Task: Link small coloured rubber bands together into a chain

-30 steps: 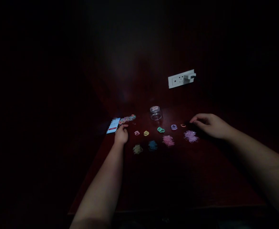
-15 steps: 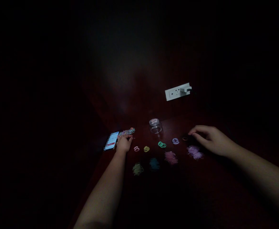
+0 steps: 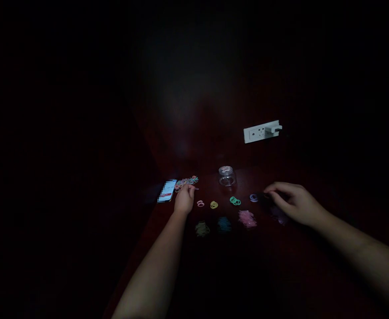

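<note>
My left hand (image 3: 184,198) is at the near edge of a mixed heap of small coloured elastic hair bands (image 3: 188,181), thumb and finger pinched. A thin purple band (image 3: 196,189) pokes out from those fingertips. My right hand (image 3: 292,200) hovers at the right with thumb and forefinger together; whatever is between them is too dark to make out. Left of its fingertips lie purple bands (image 3: 254,198). Further left are green bands (image 3: 235,201), yellow bands (image 3: 214,204) and pink bands (image 3: 200,204). A purple pile (image 3: 281,216) is partly hidden beneath my right hand.
A clear lidded jar (image 3: 227,178) stands toward the back. A lit phone (image 3: 170,188) lies left of the heap. Nearer me are a pink pile (image 3: 247,219), a blue pile (image 3: 224,224) and a yellowish pile (image 3: 202,228). A wall socket (image 3: 261,131) holds a plug.
The view has shifted, moving everything rightward. My left fingers have gone from resting at the heap to pinching a purple band. The orange-brown band near my right fingertips no longer shows.
</note>
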`<state>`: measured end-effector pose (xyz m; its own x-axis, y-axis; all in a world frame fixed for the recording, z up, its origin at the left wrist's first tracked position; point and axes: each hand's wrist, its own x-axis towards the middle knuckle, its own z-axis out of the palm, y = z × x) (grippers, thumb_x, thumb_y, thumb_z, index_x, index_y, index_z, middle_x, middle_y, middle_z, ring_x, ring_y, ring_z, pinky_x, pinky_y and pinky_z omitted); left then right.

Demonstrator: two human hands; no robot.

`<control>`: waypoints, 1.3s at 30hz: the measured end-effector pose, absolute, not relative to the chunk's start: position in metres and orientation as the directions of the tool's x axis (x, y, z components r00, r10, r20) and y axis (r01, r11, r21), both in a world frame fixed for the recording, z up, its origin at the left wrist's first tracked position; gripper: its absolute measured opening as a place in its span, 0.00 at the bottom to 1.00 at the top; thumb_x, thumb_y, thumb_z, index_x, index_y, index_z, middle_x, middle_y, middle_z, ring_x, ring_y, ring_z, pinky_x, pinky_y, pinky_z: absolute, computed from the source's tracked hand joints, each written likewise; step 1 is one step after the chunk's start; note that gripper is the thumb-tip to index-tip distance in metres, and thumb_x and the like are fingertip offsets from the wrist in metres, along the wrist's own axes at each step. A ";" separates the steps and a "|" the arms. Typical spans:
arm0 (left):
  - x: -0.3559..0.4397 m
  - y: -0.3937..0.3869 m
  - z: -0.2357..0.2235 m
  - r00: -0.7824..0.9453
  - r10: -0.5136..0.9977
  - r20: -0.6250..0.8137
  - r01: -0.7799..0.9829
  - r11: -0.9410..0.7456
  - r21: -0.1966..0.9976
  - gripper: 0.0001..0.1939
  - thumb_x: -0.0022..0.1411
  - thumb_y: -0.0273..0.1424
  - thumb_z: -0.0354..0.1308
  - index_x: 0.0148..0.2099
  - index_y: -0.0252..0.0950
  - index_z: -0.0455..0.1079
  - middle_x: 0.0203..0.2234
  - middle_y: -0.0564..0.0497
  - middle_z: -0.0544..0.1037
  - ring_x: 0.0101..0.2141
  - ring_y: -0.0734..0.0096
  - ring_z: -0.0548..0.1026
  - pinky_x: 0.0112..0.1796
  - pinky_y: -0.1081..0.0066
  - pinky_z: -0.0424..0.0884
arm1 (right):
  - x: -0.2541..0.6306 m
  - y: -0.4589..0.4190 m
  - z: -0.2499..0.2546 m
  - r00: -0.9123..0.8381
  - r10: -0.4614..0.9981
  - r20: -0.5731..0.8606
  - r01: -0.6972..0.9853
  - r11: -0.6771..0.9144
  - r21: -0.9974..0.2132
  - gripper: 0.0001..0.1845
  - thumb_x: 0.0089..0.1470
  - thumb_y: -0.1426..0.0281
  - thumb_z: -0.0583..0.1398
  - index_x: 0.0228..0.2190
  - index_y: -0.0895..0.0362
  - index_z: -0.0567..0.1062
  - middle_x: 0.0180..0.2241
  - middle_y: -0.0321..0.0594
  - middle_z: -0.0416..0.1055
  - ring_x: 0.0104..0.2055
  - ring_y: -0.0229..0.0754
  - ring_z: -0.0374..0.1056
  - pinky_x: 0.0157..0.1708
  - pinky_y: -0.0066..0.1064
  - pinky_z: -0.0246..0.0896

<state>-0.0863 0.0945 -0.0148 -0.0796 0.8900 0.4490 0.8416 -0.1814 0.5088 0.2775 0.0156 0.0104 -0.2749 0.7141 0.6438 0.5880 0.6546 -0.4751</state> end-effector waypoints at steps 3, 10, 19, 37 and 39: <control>-0.060 0.059 -0.003 -0.044 0.888 0.458 0.798 -0.245 0.551 0.12 0.71 0.35 0.47 0.42 0.36 0.70 0.37 0.48 0.79 0.38 0.66 0.77 0.43 0.67 0.70 | 0.247 0.010 0.020 -0.392 0.657 0.644 0.564 0.725 -0.396 0.08 0.58 0.70 0.56 0.35 0.56 0.76 0.34 0.42 0.76 0.36 0.45 0.73 0.37 0.37 0.67; 0.004 -0.008 0.019 0.115 0.833 0.541 0.590 -0.496 0.637 0.07 0.68 0.31 0.52 0.39 0.38 0.70 0.36 0.51 0.78 0.38 0.70 0.75 0.40 0.71 0.68 | 0.187 -0.011 0.029 -0.348 0.732 0.586 0.539 0.668 -0.514 0.18 0.55 0.71 0.60 0.48 0.55 0.70 0.32 0.36 0.72 0.26 0.38 0.66 0.29 0.32 0.63; 0.010 -0.012 0.012 0.255 0.818 0.515 0.593 -0.553 0.586 0.07 0.68 0.31 0.53 0.38 0.37 0.70 0.34 0.52 0.77 0.35 0.72 0.74 0.40 0.72 0.67 | 0.203 -0.008 0.016 -0.368 0.637 0.677 0.433 0.762 -0.481 0.08 0.56 0.72 0.61 0.41 0.56 0.74 0.30 0.37 0.68 0.28 0.38 0.64 0.28 0.30 0.60; 0.011 -0.021 0.013 0.344 0.750 0.565 0.486 -0.657 0.576 0.08 0.64 0.34 0.59 0.44 0.38 0.70 0.36 0.50 0.77 0.36 0.71 0.75 0.40 0.69 0.72 | 0.211 -0.005 0.014 -0.410 0.642 0.647 0.402 0.764 -0.504 0.04 0.58 0.69 0.60 0.33 0.55 0.76 0.29 0.38 0.68 0.26 0.37 0.62 0.26 0.30 0.57; 0.011 -0.021 0.014 0.339 0.746 0.573 0.502 -0.658 0.561 0.07 0.63 0.33 0.61 0.43 0.38 0.70 0.35 0.51 0.77 0.35 0.71 0.75 0.39 0.69 0.71 | 0.211 -0.005 0.014 -0.415 0.643 0.644 0.395 0.765 -0.509 0.04 0.58 0.69 0.60 0.33 0.55 0.76 0.29 0.38 0.68 0.26 0.37 0.62 0.26 0.30 0.57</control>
<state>0.0114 -0.0214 0.0139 0.3387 0.7462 0.5731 0.5020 -0.6585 0.5606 0.2114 -0.0046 0.0138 -0.4154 0.6429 0.6435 0.3952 0.7647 -0.5089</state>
